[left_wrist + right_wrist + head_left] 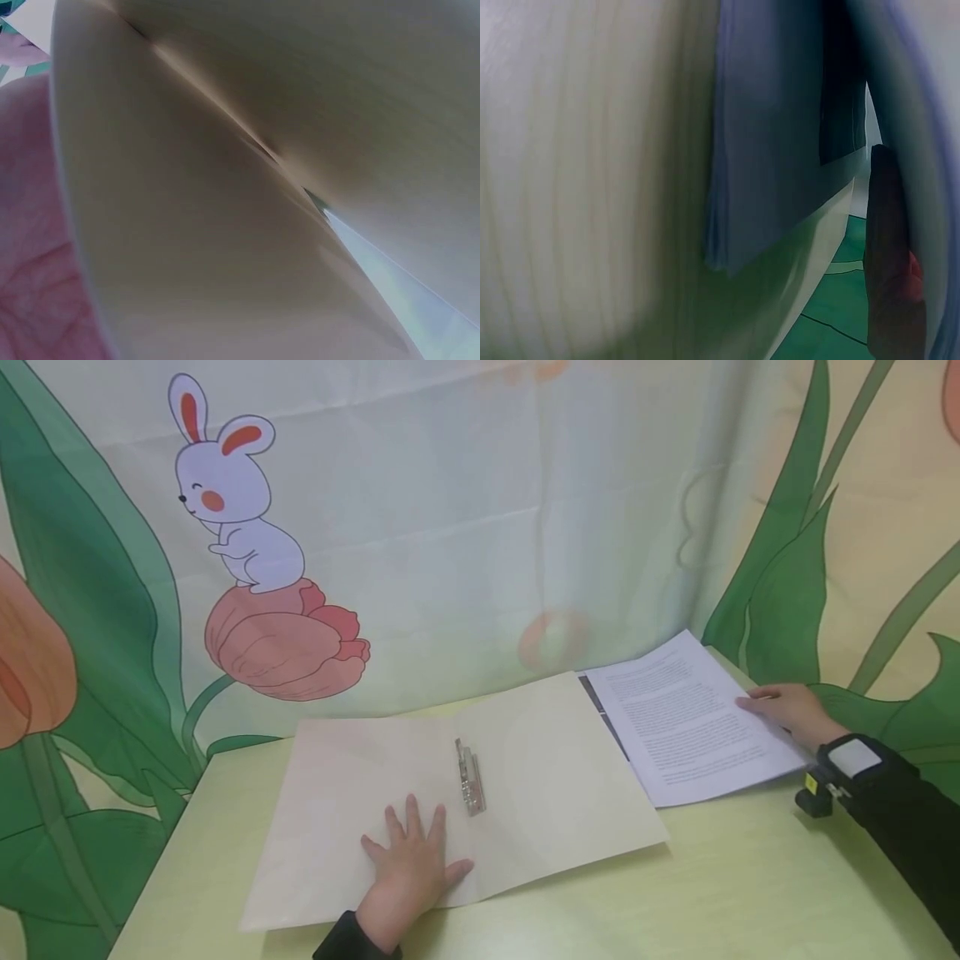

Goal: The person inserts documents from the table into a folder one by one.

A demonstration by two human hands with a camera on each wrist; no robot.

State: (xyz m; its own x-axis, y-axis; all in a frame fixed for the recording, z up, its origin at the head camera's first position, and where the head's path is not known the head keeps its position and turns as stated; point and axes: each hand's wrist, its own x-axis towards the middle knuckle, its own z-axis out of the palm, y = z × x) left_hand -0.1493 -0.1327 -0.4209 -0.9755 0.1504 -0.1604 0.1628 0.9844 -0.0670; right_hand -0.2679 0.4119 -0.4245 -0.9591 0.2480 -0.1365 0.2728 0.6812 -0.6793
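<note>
A cream paper file folder (pixel 555 793) lies spread out on the table, with a metal clip (pixel 469 777) near its middle fold. My left hand (pixel 408 868) rests on its left half, fingers straight and spread; the palm side (pixel 37 225) shows at the edge of the left wrist view. To the right lie printed sheets of paper (pixel 675 718). Their right edge is pinched by my right hand (pixel 795 714), thumb on top. In the right wrist view, fingers (pixel 892 277) sit under the raised sheets, and more paper (pixel 772 165) with a dark patch lies below.
The pale yellow-green table (pixel 750 877) runs up to a fabric backdrop (pixel 450 527) printed with a rabbit, tulips and leaves. A black wrist device (pixel 855 760) sits on the right sleeve, close above the tabletop.
</note>
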